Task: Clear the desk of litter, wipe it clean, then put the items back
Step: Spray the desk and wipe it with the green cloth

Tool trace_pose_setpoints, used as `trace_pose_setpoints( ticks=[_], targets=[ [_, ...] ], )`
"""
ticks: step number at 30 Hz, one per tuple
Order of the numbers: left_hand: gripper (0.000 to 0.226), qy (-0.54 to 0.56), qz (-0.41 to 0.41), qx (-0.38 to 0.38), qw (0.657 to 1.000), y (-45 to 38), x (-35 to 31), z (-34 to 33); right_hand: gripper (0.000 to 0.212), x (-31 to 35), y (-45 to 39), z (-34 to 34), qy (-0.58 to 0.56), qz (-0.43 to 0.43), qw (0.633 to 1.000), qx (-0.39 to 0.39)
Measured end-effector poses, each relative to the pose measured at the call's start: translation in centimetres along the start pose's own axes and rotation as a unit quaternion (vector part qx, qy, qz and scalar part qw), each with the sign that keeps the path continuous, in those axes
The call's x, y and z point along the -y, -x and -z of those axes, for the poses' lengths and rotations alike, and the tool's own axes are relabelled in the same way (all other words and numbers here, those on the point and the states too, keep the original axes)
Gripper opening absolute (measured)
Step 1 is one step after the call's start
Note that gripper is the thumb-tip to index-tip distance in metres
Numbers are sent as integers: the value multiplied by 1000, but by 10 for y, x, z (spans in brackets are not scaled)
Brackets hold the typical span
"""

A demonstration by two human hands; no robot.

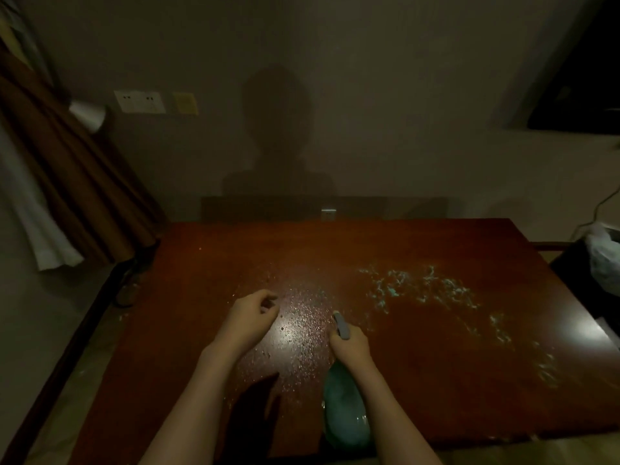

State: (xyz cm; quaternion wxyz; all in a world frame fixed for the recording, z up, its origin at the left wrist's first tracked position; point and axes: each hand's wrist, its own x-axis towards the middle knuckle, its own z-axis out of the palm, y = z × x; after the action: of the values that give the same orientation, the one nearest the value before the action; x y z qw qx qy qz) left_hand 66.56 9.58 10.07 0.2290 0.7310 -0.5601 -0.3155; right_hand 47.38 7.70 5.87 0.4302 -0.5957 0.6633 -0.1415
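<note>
Teal spray bottle [345, 414] gripped by right hand [349, 345]; left hand [253, 312] loosely curled over seemingly droplet-speckled desk [436, 380].

A dim room with a plain grey wall [385, 95], where a person's shadow [276, 135] falls. Brown curtains [60, 169] hang at left beside white wall sockets [139, 101] and a yellow note [184, 103]. A dark window [583, 78] sits upper right; pale floor [40, 347] shows lower left.

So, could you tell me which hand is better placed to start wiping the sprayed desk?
Probably the left hand: it holds nothing and hovers beside the droplets, while the right hand grips the spray bottle.
</note>
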Motion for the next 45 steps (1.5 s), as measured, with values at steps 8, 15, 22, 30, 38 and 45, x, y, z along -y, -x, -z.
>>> trace_pose_setpoints(
  ticks=[8,15,22,30,38,45],
  targets=[
    [31,4,10,4,1000,-60,12,16,39,31,-58,0,-75,-33,996,-46],
    [32,6,14,30,999,-91,15,13,37,51,-89,12,-36,-19,999,-18],
    [33,-2,4,32,999,-94,3,14,39,41,-93,24,-72,-33,990,-114],
    [32,17,5,17,1000,-71,-19,-9,35,5,-71,42,-34,-48,997,-55],
    [33,14,-8,13,1000,-28,-51,-38,35,-33,-19,60,-46,-19,998,-39],
    [32,13,-13,-13,1000,29,-69,-63,37,-75,25,74,-50,-8,998,-38]
  ],
)
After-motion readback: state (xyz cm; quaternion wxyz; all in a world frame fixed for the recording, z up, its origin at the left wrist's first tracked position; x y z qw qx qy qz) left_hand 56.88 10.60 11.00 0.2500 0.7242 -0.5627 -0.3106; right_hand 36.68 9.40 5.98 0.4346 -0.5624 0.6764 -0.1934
